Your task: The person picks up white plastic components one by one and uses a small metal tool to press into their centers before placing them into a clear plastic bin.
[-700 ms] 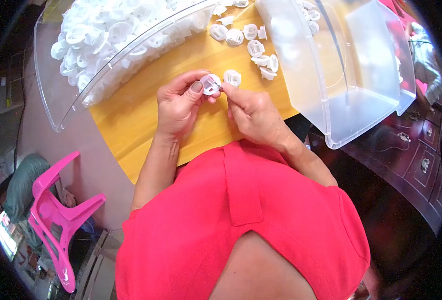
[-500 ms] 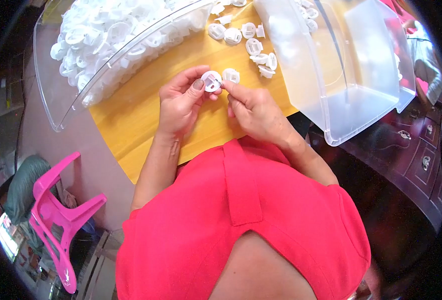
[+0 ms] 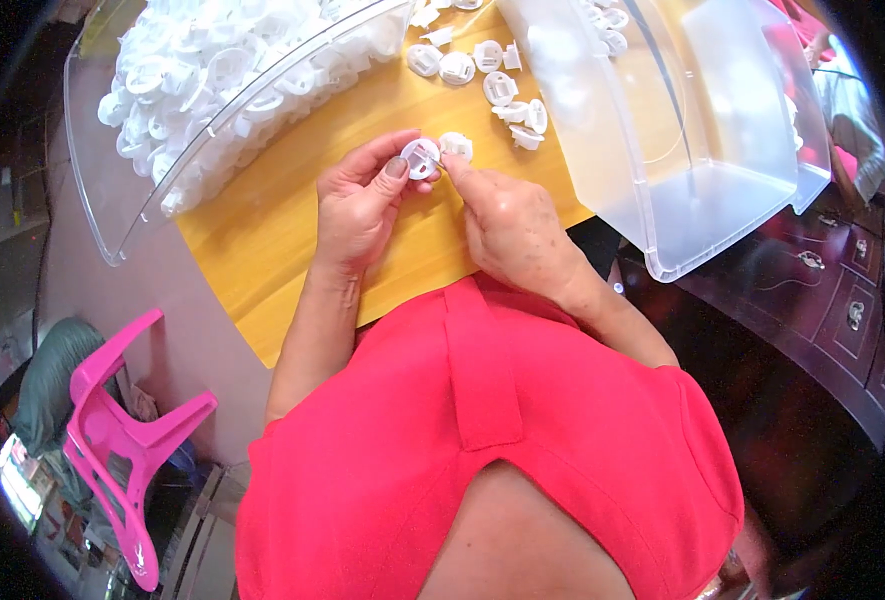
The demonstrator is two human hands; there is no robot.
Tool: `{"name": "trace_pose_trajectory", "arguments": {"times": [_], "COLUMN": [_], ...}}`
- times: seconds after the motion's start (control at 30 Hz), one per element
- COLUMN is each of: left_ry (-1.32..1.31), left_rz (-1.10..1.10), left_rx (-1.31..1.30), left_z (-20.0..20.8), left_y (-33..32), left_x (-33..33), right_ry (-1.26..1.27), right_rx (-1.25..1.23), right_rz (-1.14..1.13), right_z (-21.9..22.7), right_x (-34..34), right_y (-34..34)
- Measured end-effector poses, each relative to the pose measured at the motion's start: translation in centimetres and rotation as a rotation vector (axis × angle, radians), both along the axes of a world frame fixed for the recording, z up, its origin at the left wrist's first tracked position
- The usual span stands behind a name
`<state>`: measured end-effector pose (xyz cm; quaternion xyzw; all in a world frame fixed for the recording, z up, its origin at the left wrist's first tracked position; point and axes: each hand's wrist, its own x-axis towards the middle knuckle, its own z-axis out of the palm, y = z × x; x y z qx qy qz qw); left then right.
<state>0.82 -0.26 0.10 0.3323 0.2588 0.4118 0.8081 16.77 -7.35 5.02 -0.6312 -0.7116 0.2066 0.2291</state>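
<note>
Between the thumb and fingers of my left hand [image 3: 354, 215] is a round white plastic piece [image 3: 420, 158] with a slotted middle, its face turned up. At its right edge is the index fingertip of my right hand [image 3: 517, 225], the other fingers curled under. Something thin seems to show at that fingertip, too small to name. Just beyond, a similar white piece [image 3: 456, 147] lies on the yellow wooden tabletop [image 3: 292, 255]. Several more loose white pieces [image 3: 500, 88] are scattered farther back.
A clear plastic bin [image 3: 112, 215] heaped with white pieces [image 3: 212, 85] stands at the far left. On the right is a translucent bin [image 3: 727, 225] with a few pieces toward its back. A pink plastic stool [image 3: 127, 440] is at lower left, dark drawers [image 3: 847, 290] at right.
My right hand has turned, its index finger straighter and its knuckles more on top. The left hand keeps the round piece nearly in place. The view has shifted slightly.
</note>
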Motion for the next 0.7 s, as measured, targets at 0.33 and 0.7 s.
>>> {"name": "trace_pose_trajectory", "arguments": {"times": [0.33, 0.7], "left_ry": [-0.014, -0.028], "left_rz": [0.000, -0.009], "left_rx": [-0.010, -0.025], "left_z": [-0.23, -0.13], "left_y": [0.09, 0.12], "left_x": [-0.05, -0.03], "right_ry": [-0.033, -0.063], "right_rx": [0.014, 0.016], "right_rz": [0.003, -0.001], "right_z": [-0.19, -0.06], "right_x": [-0.20, -0.18], "right_y": [-0.11, 0.02]}}
